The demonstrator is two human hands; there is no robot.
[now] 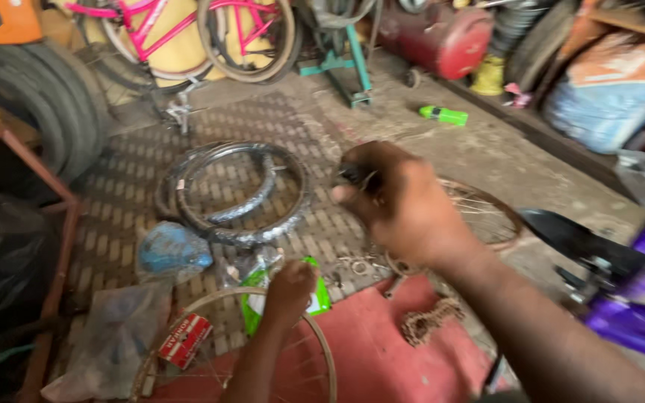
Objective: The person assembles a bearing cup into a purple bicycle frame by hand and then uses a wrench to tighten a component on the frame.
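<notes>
A patterned brick floor (151,194) is filling most of the view, dusty and crowded, with the coiled black tyres (237,195) lying at its middle. Behind the tyres, a pink bicycle (188,33) is leaning at the far wall, and a red tank (442,37) is lying further to the right of it. Large black tyres (31,104) are standing to the left of the coiled ones, next to a wooden bench (9,157). A purple bicycle frame (640,298) with a black saddle (576,239) is showing at the right edge, well apart from the coiled tyres. In front of the tyres a red mat (382,351) is lying on the floor, with a rusty chain (427,319) resting on it.

The right hand (404,205) is hovering just to the right of the coiled tyres, clenched around a small dark object (357,175); the blur is hiding what it is, possibly a tool or a part. Behind that hand a rusty wheel rim (498,216) is lying flat. The left hand (290,291) is resting in front of the coiled tyres, fingers closing on the top of a bare spoked wheel rim (188,317) that is standing on the mat's edge. A green packet (255,298) is lying just beside that hand, touching or nearly so. A blue bag (173,250) is sitting left of the packet, and a small red box (185,339) is lying below it, near the rim. A green bottle (443,115) is lying far behind, towards the tank.
</notes>
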